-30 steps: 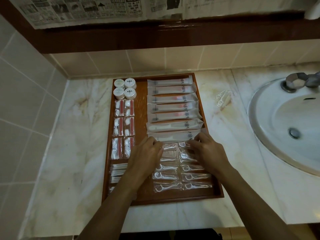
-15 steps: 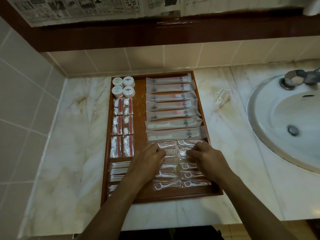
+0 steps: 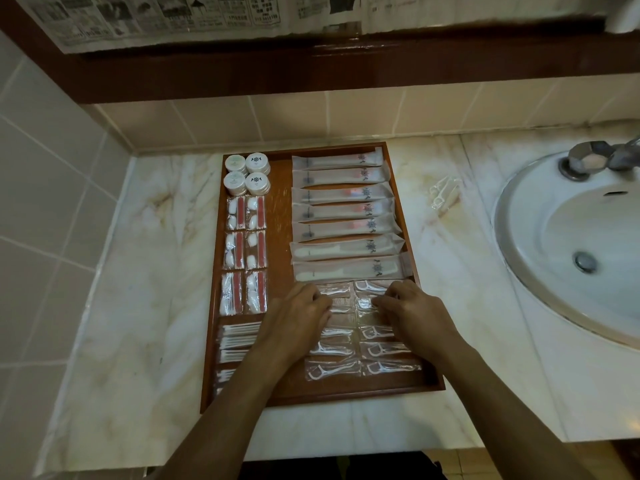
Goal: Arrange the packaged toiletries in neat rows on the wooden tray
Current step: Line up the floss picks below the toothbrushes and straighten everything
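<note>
Where the two columns of floss-pick packets (image 3: 363, 351) fill the near right part of the wooden tray (image 3: 349, 389), both hands lie on top of them, palms down. The left hand (image 3: 298, 320) has its fingers curled, with the fingertips (image 3: 320, 299) pressed onto a packet in the left column; whether it pinches the packet or only presses on it cannot be told. The right hand (image 3: 415, 313) has its fingers bent likewise, the tips meeting a packet in the right column near the far end, and its hold cannot be told either. Both forearms reach in across the tray's near edge.

Just beyond the hands, seven long frosted packets (image 3: 346, 223) lie crosswise, one behind the other, up to the far right corner. Along the left side of the tray, four round white lidded jars (image 3: 246, 173) stand in a two-by-two block at the far corner. Nearer come six clear packets with red and white contents (image 3: 246, 252), set in pairs, then a stack of cotton-swab packets (image 3: 239, 342) at the near left, partly hidden by the left forearm.

The tray rests on a marble countertop (image 3: 138, 289). One loose floss-pick packet (image 3: 443, 192) lies on the marble between the tray and the white basin (image 3: 571, 244), well apart from both hands. A metal tap (image 3: 595, 159) sits at the basin's far rim
</note>
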